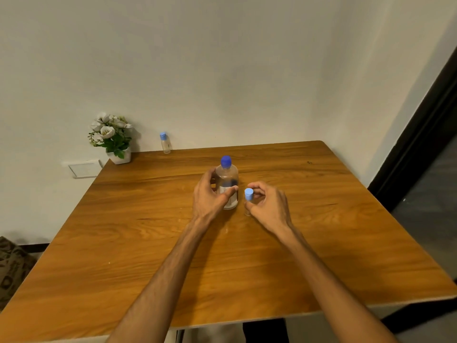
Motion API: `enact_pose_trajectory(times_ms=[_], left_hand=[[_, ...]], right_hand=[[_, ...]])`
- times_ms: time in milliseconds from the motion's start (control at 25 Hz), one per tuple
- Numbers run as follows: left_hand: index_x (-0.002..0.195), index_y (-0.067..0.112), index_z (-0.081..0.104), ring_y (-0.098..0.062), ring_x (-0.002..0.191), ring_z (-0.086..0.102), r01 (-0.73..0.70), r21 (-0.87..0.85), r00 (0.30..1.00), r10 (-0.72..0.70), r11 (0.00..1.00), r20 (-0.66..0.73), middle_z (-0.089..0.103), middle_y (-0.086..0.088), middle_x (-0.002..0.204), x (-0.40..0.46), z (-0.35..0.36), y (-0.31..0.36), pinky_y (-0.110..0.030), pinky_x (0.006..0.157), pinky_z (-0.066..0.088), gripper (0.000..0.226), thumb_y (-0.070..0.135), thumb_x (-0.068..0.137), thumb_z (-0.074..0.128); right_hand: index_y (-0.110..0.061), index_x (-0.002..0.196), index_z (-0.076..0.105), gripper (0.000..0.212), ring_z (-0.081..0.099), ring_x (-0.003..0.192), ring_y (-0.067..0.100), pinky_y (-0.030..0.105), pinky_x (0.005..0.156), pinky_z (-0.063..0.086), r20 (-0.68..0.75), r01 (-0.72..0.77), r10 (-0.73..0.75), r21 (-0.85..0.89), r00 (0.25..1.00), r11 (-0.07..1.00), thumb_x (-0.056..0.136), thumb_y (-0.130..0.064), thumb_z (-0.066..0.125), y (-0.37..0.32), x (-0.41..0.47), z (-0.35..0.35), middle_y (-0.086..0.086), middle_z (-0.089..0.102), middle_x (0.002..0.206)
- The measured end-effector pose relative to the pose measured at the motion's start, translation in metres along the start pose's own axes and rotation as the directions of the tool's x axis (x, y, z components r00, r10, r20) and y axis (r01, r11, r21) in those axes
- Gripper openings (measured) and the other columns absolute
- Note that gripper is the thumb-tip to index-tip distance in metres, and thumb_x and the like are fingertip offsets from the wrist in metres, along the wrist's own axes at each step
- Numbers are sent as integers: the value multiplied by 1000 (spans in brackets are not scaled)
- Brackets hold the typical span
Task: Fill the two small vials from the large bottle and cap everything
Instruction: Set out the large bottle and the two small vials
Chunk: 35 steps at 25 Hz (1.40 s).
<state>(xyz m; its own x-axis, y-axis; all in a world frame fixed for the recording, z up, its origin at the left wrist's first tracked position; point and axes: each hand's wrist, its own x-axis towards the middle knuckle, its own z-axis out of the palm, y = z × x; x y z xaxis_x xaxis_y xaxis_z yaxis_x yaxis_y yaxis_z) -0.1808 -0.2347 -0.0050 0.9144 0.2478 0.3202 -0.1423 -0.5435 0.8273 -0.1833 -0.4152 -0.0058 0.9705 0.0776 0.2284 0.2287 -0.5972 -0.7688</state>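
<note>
Holding the large bottle (227, 186) upright near the middle of the desk (148, 243), my left hand (210, 194) is wrapped round its body, thumb across the label and fingers curled behind it, and its dark blue cap (226, 161) is on. Just to the right of it my right hand (268, 206) pinches one small vial (248, 203) between thumb and curled fingers, gripping just below its light blue cap (248, 193), which sits on top; the vial stands close beside the bottle, and I cannot tell whether its base rests on the wood or hangs just above it. The second vial (165, 143) stands well apart at the far edge of the desk against the wall, near the potted flowers (112, 138), with its own light blue cap on. All three containers are capped as they stand, so this could be either the very start or the very end. The vial in my hand is too hidden and too clear for me to read a level in it, and the far one looks mostly clear with nothing I can be sure of inside. The bottle looks fairly full, so my guess is that the filling is still ahead: uncapping, pouring twice, then closing all three again
</note>
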Motion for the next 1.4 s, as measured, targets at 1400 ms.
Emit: enact_pose_trajectory(times_ms=[1400], left_hand=[[122, 17, 73, -15, 103, 71, 157, -35, 985, -154, 987, 81, 74, 0, 113, -1, -70, -62, -41, 92, 64, 23, 16, 99, 67]], right_hand=[[-14, 98, 76, 16, 65, 70, 11, 29, 59, 58, -484, 234, -260, -116, 836, 965, 83, -8, 81, -21, -83, 26, -1, 76, 85]])
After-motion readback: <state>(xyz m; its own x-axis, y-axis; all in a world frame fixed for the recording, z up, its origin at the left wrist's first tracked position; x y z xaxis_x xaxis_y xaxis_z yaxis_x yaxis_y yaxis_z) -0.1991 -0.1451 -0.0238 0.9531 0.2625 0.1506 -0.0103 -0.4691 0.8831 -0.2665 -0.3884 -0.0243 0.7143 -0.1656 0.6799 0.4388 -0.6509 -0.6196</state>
